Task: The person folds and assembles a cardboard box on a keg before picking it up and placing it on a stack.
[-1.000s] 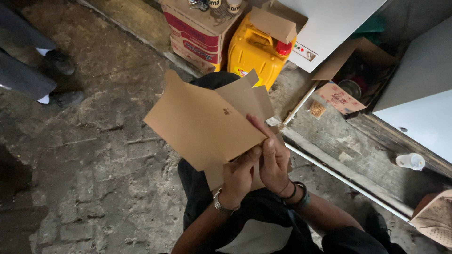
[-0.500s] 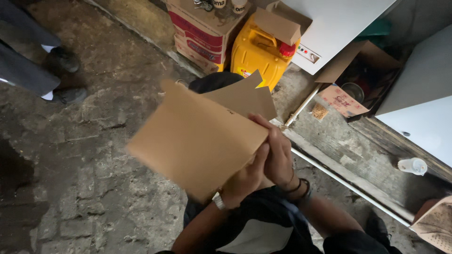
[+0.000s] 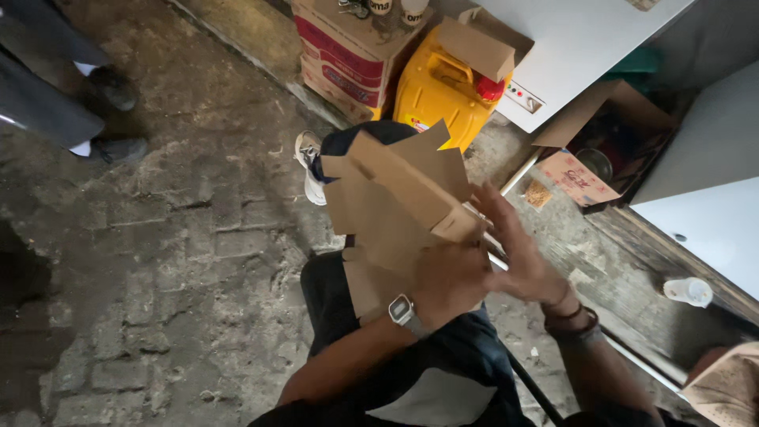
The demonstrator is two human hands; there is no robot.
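I hold a flat brown cardboard box blank (image 3: pixel 395 198) above my lap, partly folded so its flaps stick up. My left hand (image 3: pixel 447 281), with a wristwatch on the wrist, grips the blank's lower edge from underneath. My right hand (image 3: pixel 518 249), with dark bracelets on the wrist, has its fingers spread and rests against the right side of the blank near a folded flap. Below the cardboard show my dark trousers and one white shoe (image 3: pixel 310 166).
A yellow jerrycan (image 3: pixel 439 99) and a red-and-brown carton (image 3: pixel 340 59) stand ahead. An open cardboard box (image 3: pixel 601 150) lies to the right by white panels (image 3: pixel 711 221). Another person's legs and shoes (image 3: pixel 95 103) are at the upper left on the rough stone floor.
The cardboard went from a broad flat sheet facing me to a folded shape with raised flaps. My right hand opened its fingers and shifted to the blank's right side.
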